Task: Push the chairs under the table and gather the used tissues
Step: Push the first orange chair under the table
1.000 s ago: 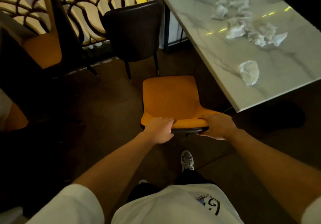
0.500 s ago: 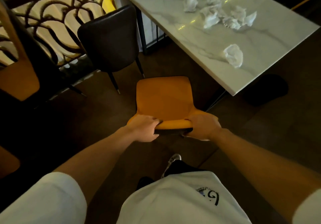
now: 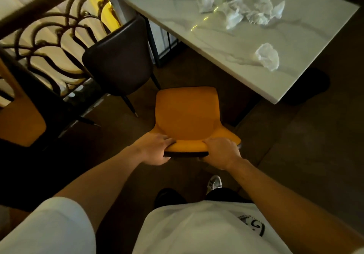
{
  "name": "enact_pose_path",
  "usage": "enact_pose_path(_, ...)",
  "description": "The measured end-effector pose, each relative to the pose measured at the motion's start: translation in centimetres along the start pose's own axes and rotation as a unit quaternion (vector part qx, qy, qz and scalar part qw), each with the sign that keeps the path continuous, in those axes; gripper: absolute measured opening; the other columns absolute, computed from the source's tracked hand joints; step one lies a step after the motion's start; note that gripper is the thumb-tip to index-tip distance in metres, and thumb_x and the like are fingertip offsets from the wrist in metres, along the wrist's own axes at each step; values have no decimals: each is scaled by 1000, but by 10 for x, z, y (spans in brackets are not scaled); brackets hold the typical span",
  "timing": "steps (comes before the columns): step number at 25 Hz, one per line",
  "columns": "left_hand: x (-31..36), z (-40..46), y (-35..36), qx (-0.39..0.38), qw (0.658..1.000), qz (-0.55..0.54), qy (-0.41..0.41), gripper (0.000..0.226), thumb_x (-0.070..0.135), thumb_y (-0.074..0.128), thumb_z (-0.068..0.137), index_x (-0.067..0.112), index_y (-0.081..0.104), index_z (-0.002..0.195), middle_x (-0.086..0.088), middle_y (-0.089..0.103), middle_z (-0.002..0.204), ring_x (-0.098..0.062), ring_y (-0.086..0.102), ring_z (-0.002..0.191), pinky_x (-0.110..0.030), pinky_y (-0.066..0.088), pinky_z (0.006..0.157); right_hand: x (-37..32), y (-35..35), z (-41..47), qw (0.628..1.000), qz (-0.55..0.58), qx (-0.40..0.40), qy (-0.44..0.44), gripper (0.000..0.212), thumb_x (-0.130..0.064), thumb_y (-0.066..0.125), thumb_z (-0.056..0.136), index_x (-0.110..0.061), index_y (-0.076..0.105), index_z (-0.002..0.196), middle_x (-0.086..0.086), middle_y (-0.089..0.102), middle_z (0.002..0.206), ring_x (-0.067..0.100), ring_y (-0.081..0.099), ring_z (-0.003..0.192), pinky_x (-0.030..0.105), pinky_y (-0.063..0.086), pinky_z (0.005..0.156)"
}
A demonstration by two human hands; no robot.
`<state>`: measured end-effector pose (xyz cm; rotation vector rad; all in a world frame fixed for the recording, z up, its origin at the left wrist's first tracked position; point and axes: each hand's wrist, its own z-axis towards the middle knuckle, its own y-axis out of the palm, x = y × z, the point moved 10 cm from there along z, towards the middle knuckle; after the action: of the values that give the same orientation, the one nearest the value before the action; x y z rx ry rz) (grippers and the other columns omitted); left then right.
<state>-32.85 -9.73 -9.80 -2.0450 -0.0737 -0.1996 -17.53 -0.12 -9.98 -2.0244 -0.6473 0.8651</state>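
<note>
An orange chair (image 3: 187, 114) stands in front of me, its seat pointing toward the near corner of the white marble table (image 3: 197, 37). My left hand (image 3: 154, 150) and my right hand (image 3: 220, 152) both grip the top edge of its backrest. One crumpled tissue (image 3: 267, 56) lies alone near the table's front edge. Several more crumpled tissues (image 3: 236, 7) lie in a loose cluster farther back. A dark chair (image 3: 120, 62) stands to the left, away from the table, its back toward me.
A curved metal railing (image 3: 49, 37) runs along the left behind the dark chair. Another orange-seated chair (image 3: 21, 123) sits at the far left. A dark round shape (image 3: 311, 86) lies on the floor beyond the table corner. My shoe (image 3: 214, 182) is just behind the chair.
The view has swung and the table now sits farther right; the orange chair has shifted slightly toward the table corner. Both hands keep their grip on the backrest.
</note>
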Motion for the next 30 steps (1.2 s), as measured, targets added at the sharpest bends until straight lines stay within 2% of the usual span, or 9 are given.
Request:
enact_pose_path(4, -21, 2, 2, -7, 998, 16, 61, 64, 59, 53, 92, 26, 39, 144, 4, 55, 120, -14, 56, 104, -38, 52, 88, -15, 1, 10, 999, 11, -2, 47, 49, -65, 68, 79, -39, 59, 120, -9, 65, 108, 18, 61, 100, 38, 47, 81)
enact_pose_path(9, -53, -17, -6, -5, 992, 59, 112, 54, 56, 57, 92, 24, 50, 135, 7, 55, 104, -10, 55, 86, -33, 55, 76, -58, 9, 10, 993, 26, 42, 104, 47, -67, 66, 79, -42, 61, 118, -12, 67, 105, 16, 62, 99, 35, 47, 78)
enact_pose_path(15, -59, -28, -10, -17, 978, 87, 190, 61, 53, 56, 95, 20, 45, 145, 5, 58, 120, -11, 59, 97, -31, 57, 78, -81, 26, 0, 984, 79, 54, 152, 46, -67, 65, 81, -42, 59, 119, -13, 66, 105, 13, 60, 100, 35, 45, 82)
enact_pose_path(21, -68, -29, -20, -17, 973, 98, 208, 68, 53, 54, 96, 22, 36, 153, 7, 57, 131, -10, 58, 107, -27, 54, 86, -93, 26, 7, 980, 94, 74, 159, 43, -66, 65, 81, -40, 59, 115, -14, 65, 103, 11, 59, 98, 35, 39, 84)
enact_pose_path(24, -77, -28, -23, -16, 969, 101, 225, 67, 52, 55, 97, 22, 35, 154, 8, 57, 131, -9, 58, 107, -25, 52, 86, -101, 26, 13, 979, 90, 68, 172, 47, -68, 65, 81, -38, 59, 116, -12, 65, 104, 13, 60, 98, 37, 43, 86)
enact_pose_path(30, -100, -28, -27, -29, 952, 118, 280, 66, 53, 55, 96, 23, 37, 152, 6, 59, 129, -13, 61, 106, -35, 56, 89, -123, 25, 17, 964, 112, 77, 228, 45, -67, 67, 79, -41, 59, 115, -13, 64, 102, 12, 59, 98, 36, 45, 84)
